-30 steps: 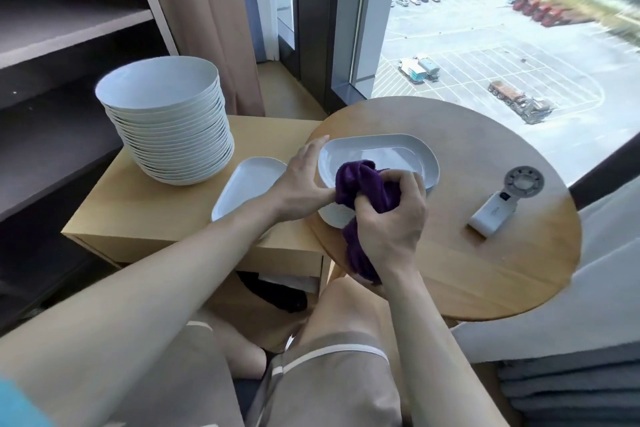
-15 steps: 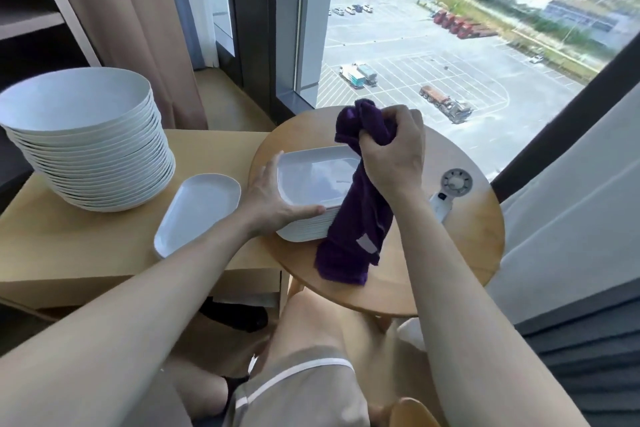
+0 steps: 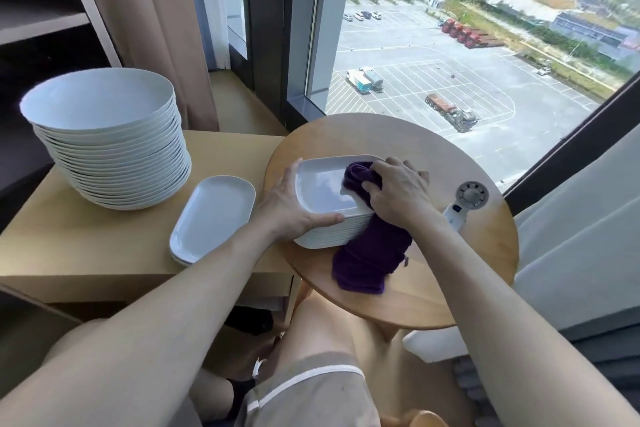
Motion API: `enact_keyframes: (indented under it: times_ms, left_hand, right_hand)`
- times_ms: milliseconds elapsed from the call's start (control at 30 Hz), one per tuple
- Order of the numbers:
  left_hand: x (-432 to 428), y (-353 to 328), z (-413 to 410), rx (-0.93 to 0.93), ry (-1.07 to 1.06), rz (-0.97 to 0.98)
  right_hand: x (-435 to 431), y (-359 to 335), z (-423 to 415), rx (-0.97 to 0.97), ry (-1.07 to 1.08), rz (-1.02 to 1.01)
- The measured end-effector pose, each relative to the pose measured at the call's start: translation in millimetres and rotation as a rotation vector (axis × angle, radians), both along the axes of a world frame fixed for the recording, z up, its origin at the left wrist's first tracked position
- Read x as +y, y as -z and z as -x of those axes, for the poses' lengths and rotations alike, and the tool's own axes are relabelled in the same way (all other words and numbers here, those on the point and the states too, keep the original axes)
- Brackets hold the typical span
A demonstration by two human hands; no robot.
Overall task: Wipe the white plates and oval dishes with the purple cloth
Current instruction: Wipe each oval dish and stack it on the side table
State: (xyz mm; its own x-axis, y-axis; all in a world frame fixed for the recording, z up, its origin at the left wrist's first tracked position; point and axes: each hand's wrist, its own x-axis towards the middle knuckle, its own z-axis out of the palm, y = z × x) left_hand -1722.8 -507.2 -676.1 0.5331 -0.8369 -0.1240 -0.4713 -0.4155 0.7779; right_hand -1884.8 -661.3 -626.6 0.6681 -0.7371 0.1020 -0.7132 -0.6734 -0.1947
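A stack of white oval dishes [image 3: 323, 191] stands on the round wooden table [image 3: 450, 288]. My left hand [image 3: 289, 208] grips the stack's near left edge, thumb along its side. My right hand [image 3: 398, 196] presses the purple cloth [image 3: 370, 253] onto the top dish's right part; the cloth's tail hangs over the stack onto the table. Two more oval dishes [image 3: 213, 215] lie stacked on the square wooden table [image 3: 69, 253] to the left, beside a tall stack of round white plates [image 3: 110, 146].
A small white handheld fan [image 3: 464, 206] lies on the round table right of my right hand. A big window is behind, a curtain and dark shelves to the left, white and grey fabric to the right. My knees are under the table edges.
My right hand had lifted the cloth above the stack half a second ago; now it has come down and presses the cloth on the top dish. My left hand stays on the stack.
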Motion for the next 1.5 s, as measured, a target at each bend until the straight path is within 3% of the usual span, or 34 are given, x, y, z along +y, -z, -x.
enact_keyframes:
  times_ms: [233, 433, 533, 767, 1067, 1500]
  left_hand:
    - [1, -4, 1, 0.046, 0.009, 0.027]
    - [0, -3, -11, 0.164, 0.097, -0.019]
    - [6, -5, -20, 0.318, 0.124, -0.020]
    - [6, -1, -20, 0.388, 0.135, 0.049]
    - [6, 0, -21, 0.271, 0.106, 0.098]
    - [15, -11, -14, 0.095, 0.123, -0.058]
  right_hand:
    - [17, 3, 11, 0.037, -0.131, -0.111]
    - [34, -7, -28, 0.133, -0.296, -0.243]
    - [40, -8, -48, 0.181, -0.338, -0.253]
    - [44, 0, -80, 0.099, -0.282, -0.138]
    - [38, 12, -94, -0.003, -0.085, 0.046]
    - [-15, 1, -29, 0.238, 0.073, 0.093]
